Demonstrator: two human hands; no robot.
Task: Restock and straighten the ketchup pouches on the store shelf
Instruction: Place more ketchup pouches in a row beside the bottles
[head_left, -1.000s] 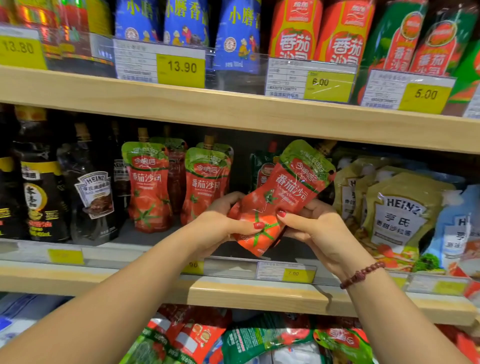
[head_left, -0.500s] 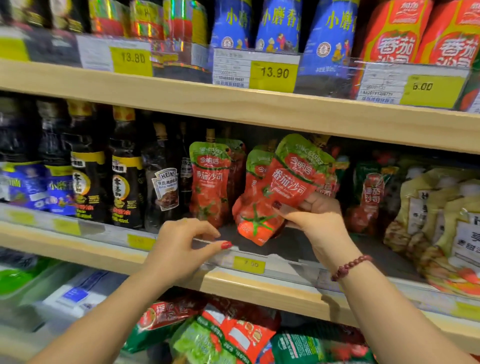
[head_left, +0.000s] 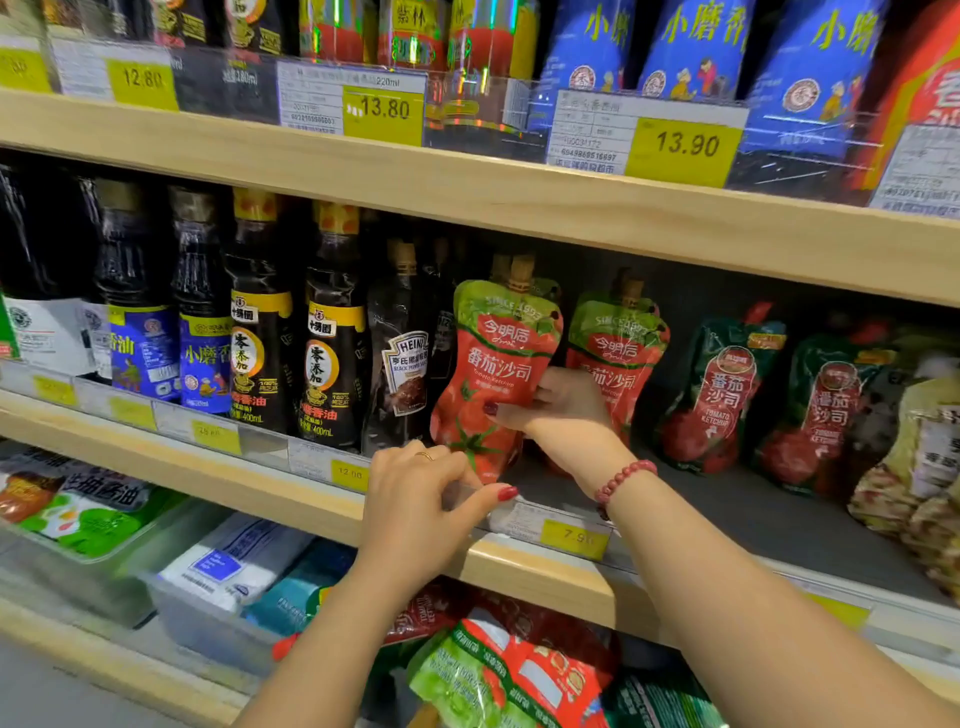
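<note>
Lower tier, nearest: red-and-green pouches (head_left: 498, 675) lying loose, and a clear plastic bin (head_left: 208, 618) of white and blue packs to their left. Left hand (head_left: 415, 499): at the front edge of the middle shelf (head_left: 260, 488), fingers curled over the top of the clear price rail (head_left: 498, 514) and thumb pressed to its face, a narrow pinch on the rail; ring (head_left: 425, 455) on one finger. A yellow price tag (head_left: 574, 538) sits in the rail just right of the thumb. Right hand (head_left: 561, 410): red bead bracelet (head_left: 623, 480) at the wrist, thumb across the front and fingers behind the right edge of a ketchup pouch (head_left: 493, 374), closed firmly on it. That pouch, red with a green top and tan cap, stands roughly upright at the shelf front, its base low on the grey shelf floor, just beside a dark Heinz pouch (head_left: 402, 374) on its left. A second ketchup pouch (head_left: 618, 353) of the same kind stands just behind the right hand, partly hidden by it. Further right: two dark green ketchup pouches (head_left: 722, 389), side by side. Further left: dark sesame oil bottles (head_left: 260, 332) in a row. Top shelf, farthest: blue cartons (head_left: 696, 52) behind price labels.
</note>
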